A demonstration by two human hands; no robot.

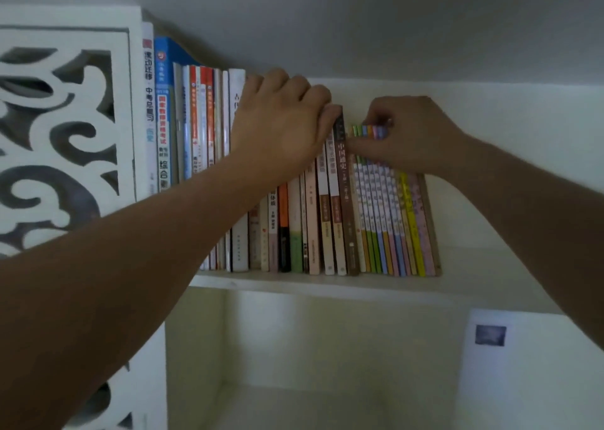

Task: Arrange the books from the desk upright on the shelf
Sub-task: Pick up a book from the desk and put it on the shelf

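We're seeing two bare forearms here, no sleeves showing; the left hand (277,126) and right hand (411,132) are wearing no gloves, rings or watch.

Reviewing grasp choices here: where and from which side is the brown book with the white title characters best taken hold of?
By its top corner, from above and the front. The brown book stands upright, packed between neighbours, so only its spine and top edge are free. The left hand curls over that top edge; the right hand pinches the thin colourful books beside it.
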